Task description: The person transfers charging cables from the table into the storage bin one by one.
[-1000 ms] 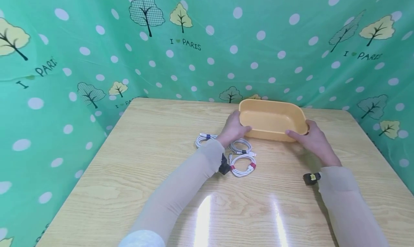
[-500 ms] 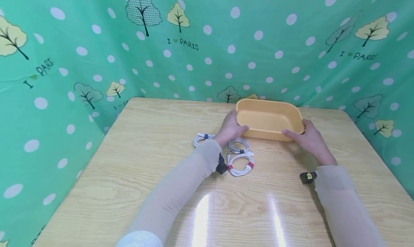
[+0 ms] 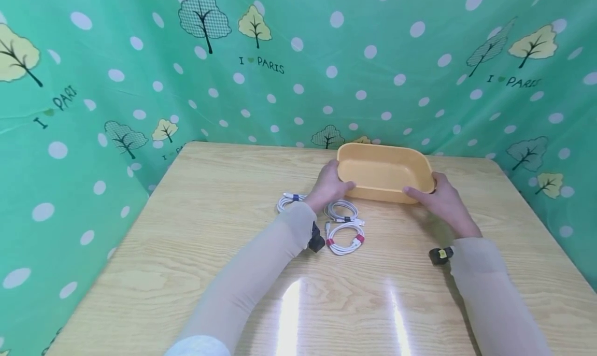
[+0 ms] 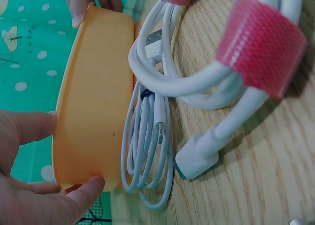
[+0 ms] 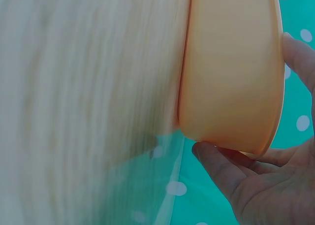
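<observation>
An orange plastic basin (image 3: pixel 382 174), oblong with rounded corners and nothing inside, stands at the back of the table. My left hand (image 3: pixel 330 185) grips its left end, thumb on the front rim and fingers round the side. At the opposite end my right hand (image 3: pixel 440 198) holds it the same way. Just in front lie coiled white cables: one with a red strap (image 3: pixel 345 239), one with a dark strap (image 3: pixel 341 211), and one with a dark blue strap (image 3: pixel 289 199), partly covered by my left forearm. In the left wrist view, the red-strapped cable (image 4: pixel 197 82) looms close to the camera.
The wood-grain table (image 3: pixel 186 231) ends at the back against a green polka-dot curtain (image 3: pixel 261 102), which also hangs along both sides. Two bright reflections streak the table's front part. My left wrist camera (image 3: pixel 316 239) sits right beside the red-strapped cable.
The whole head view has shifted slightly, so everything appears a little further left. Both hands keep their hold on the basin, and the basin and cables stay in place relative to the table.
</observation>
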`<state>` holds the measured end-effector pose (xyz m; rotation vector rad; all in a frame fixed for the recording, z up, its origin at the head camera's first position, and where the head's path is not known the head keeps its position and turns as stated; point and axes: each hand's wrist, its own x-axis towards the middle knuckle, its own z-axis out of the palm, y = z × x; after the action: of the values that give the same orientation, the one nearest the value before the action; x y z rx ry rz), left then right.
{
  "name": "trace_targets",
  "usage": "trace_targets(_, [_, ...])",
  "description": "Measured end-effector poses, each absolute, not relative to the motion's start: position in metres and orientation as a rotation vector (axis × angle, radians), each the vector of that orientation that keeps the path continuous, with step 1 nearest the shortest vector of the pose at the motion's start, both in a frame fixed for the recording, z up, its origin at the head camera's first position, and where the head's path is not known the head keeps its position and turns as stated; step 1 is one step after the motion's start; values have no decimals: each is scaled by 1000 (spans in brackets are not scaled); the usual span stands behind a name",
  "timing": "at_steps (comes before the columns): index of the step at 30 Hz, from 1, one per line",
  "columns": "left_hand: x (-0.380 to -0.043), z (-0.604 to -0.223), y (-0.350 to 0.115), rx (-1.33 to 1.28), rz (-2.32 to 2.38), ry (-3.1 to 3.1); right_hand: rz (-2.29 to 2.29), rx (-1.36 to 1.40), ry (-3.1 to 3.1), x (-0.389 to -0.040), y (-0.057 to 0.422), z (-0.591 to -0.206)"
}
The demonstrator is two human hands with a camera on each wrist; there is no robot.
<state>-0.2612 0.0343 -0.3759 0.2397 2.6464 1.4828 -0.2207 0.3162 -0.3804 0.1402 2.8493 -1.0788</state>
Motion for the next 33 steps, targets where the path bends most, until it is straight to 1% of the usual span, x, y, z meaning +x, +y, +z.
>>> trace_targets(13, [-261,-376,24,209,1516,2637,-1103,150,2840,-224,304,-378])
trace_targets(20, [-261,-379,27,237,1540,2608,-1098,172,2850,-221,308,-380])
trace_targets(33, [-261,-377,24,182,1538,2592,-1074,178,2838,-224,303,-378])
